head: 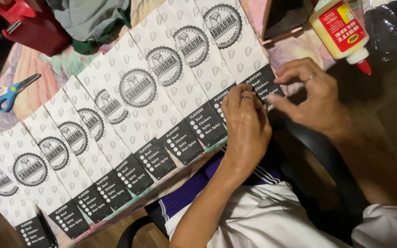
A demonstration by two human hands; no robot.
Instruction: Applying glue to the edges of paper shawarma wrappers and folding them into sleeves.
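- I see the bag (235, 43), a flat white paper sleeve with a round dark emblem and a black end strip, lying last in an overlapping row of like bags (129, 115) on the table (33, 69), at the row's far right by the table's near edge.
- My left hand (246, 121) lies palm down on the black strip, fingers pressed together and flat on the paper, a ring on one finger.
- My right hand (309, 94) comes in from the right; its thumb and fingertips pinch the strip's right corner, the other fingers curled, with a ring too.
- I judge the bag very light, thin and limp: it will crease or tear easily, slide over its neighbours, and lift at the least draught.
- I would hold it by the black end, flat under the fingers or pinched at a corner, not at the middle, where it would buckle.
- A glue bottle (341, 27), yellowish with a red label and red tip, lies tilted just beyond my right hand.
- Blue-handled scissors (8, 94) lie well apart at the left of the table.
- A grey-green cloth (88, 18) and a red thing (24, 20) sit at the far edge; what the red thing is I cannot tell.
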